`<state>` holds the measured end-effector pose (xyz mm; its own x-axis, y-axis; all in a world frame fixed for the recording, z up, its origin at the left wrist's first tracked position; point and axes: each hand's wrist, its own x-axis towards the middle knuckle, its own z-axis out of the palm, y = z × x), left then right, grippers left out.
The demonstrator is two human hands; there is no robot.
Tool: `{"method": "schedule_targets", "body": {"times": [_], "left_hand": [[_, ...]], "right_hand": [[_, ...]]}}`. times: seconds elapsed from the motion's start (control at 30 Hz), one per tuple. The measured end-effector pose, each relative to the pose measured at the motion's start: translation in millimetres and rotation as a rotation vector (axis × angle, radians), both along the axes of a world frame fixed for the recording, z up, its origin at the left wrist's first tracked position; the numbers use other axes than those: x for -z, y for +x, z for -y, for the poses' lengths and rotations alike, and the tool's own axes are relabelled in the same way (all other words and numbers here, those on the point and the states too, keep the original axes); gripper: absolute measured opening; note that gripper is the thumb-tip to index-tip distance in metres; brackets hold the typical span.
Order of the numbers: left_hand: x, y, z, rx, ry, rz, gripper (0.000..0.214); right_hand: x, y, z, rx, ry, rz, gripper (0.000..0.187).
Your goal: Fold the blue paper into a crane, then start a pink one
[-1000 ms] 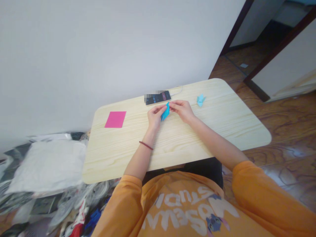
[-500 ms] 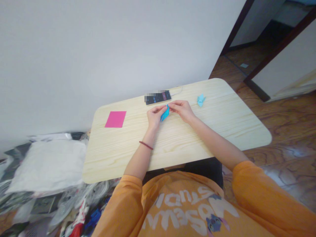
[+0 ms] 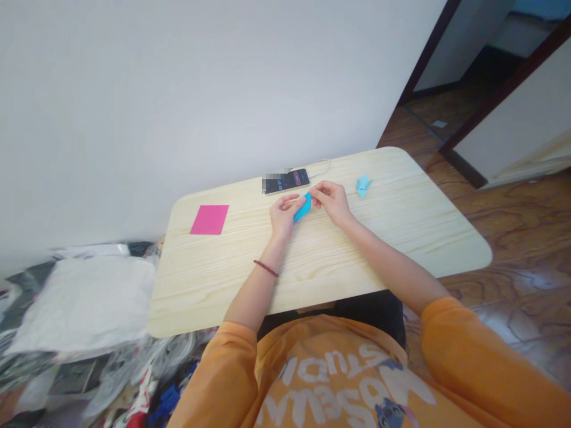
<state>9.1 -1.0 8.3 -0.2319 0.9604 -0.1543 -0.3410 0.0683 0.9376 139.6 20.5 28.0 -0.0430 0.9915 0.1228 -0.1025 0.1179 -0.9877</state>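
Note:
A small folded piece of blue paper (image 3: 303, 208) is held between my two hands above the middle of the table. My left hand (image 3: 284, 215) pinches its left side, thumb on top. At its upper right corner, the thumb and fingertips of my right hand (image 3: 331, 201) are closed on the paper's tip. Part of the paper is hidden by my fingers. A light blue folded paper figure (image 3: 363, 185) lies to the right of my right hand. On the left of the table lies a flat pink square of paper (image 3: 209, 220).
A phone (image 3: 288, 181) with a white cable (image 3: 322, 168) lies just beyond my hands, near the wall (image 3: 223, 89). The pale wooden table (image 3: 214, 285) has rounded corners. Left of it are a white bag (image 3: 89, 297) and assorted clutter on the floor.
My hands and the blue paper have shifted slightly right. My left fingers have loosened a little and more of the paper shows. The camera view has tilted slightly.

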Motion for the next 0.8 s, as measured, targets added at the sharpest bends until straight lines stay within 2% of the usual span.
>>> {"method": "schedule_targets", "body": {"times": [0.17, 0.33, 0.53, 0.8], "left_hand": [[1.5, 1, 2, 0.13, -0.077, 0.093, 0.034], [0.3, 3, 4, 0.223, -0.097, 0.126, 0.043], [-0.5, 2, 4, 0.18, -0.039, 0.041, 0.052], [3.4, 0, 3, 0.163, -0.041, -0.065, 0.047]], "right_hand": [[3.5, 2, -2, 0.036, -0.027, -0.013, 0.032], [9.4, 0, -5, 0.041, -0.058, -0.023, 0.033], [12.2, 0, -6, 0.047, -0.075, -0.029, 0.033], [15.6, -1, -8, 0.041, -0.083, -0.032, 0.036]]}}
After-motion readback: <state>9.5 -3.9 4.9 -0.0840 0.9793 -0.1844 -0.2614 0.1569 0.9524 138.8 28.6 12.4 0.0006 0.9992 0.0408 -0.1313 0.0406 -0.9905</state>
